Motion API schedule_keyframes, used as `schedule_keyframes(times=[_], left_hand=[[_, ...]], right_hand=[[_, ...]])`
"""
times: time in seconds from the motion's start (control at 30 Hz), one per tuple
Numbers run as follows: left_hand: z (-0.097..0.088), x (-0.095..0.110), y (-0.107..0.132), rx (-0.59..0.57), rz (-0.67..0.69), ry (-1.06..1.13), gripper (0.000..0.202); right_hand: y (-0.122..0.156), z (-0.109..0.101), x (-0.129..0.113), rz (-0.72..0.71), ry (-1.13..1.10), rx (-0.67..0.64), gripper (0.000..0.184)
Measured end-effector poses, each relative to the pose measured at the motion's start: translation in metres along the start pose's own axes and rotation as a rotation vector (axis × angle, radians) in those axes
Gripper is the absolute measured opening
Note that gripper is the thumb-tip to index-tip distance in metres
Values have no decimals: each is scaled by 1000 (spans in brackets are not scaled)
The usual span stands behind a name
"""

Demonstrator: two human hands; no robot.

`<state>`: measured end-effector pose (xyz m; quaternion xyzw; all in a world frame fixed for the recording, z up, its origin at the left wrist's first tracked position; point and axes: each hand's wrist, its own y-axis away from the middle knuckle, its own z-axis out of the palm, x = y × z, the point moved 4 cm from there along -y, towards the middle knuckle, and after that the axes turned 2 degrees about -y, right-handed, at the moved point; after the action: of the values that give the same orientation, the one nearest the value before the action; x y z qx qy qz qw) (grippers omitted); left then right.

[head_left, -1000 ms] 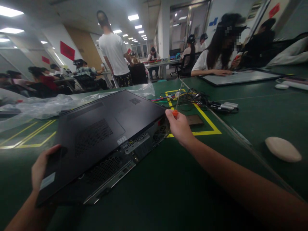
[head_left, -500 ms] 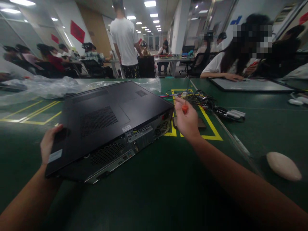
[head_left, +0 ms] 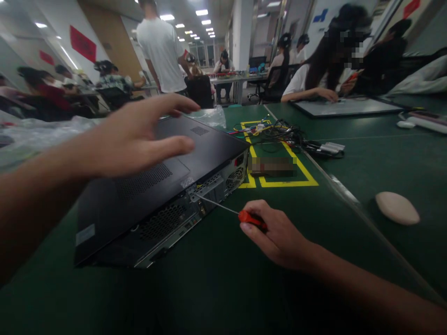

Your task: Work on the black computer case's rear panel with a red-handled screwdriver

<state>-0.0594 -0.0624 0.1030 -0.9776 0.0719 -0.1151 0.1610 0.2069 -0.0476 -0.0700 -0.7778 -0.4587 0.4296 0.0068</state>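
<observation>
While the dark computer case (head_left: 213, 151) lies vented side up on a green worktop (head_left: 366, 163), a screwdriver (head_left: 246, 216) slants in from the right to its rear panel (head_left: 195, 210). A second ago the tool pointed upward by the case's right-hand corner and the left hand (head_left: 136, 135) held the near left corner; now that hand has let go and reached across the top, and the right hand (head_left: 279, 235) has come down, turning the tool toward the case. The shift suggests that the work has moved to the metal bracket (head_left: 209, 186) at the back, though whether the tip is seated in anything cannot be made out. The left grip is spread wide, thumb and fingers well apart, holding nothing; whether it touches the case or hovers just above cannot be told. The right grip is curled firmly around the red handle (head_left: 254, 221), the thumb pressed along it near the shaft. Beyond, tangled cables (head_left: 293, 135) lie by yellow tape (head_left: 289, 184), a pale rounded object (head_left: 398, 208) off to the right.
</observation>
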Motion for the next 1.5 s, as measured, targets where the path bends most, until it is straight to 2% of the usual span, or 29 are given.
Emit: schedule_keyframes(times=[0.03,0.07,0.13,0.2,0.3,0.4,0.57,0.67,0.87,1.17,1.5], left_hand=[[17,17,-18,-101,152,-27,78],[32,28,-33,-169,240,-45,80],[62,38,-56,-308,327,-89,83],[83,37,-69,-396,368,-111,88],[99,28,-81,-443,408,-114,91],[104,21,-88,-433,443,-91,90],[117,15,-96,-433,431,-78,102],[124,14,-99,-448,471,-9,104],[128,12,-100,-405,517,47,102],[131,9,-101,-317,460,47,96],[133,9,-103,-298,413,9,81]], right_hand=[[1,3,0,-48,28,33,10],[1,5,0,-106,49,85,12],[4,6,2,-187,106,148,15],[6,7,3,-226,165,170,15],[8,7,3,-249,217,186,17],[8,9,3,-260,229,208,22],[3,11,4,-274,193,220,21],[2,12,2,-288,160,233,24],[2,16,-7,-288,142,232,29],[2,15,-11,-284,188,277,27],[5,16,-13,-313,221,271,29]])
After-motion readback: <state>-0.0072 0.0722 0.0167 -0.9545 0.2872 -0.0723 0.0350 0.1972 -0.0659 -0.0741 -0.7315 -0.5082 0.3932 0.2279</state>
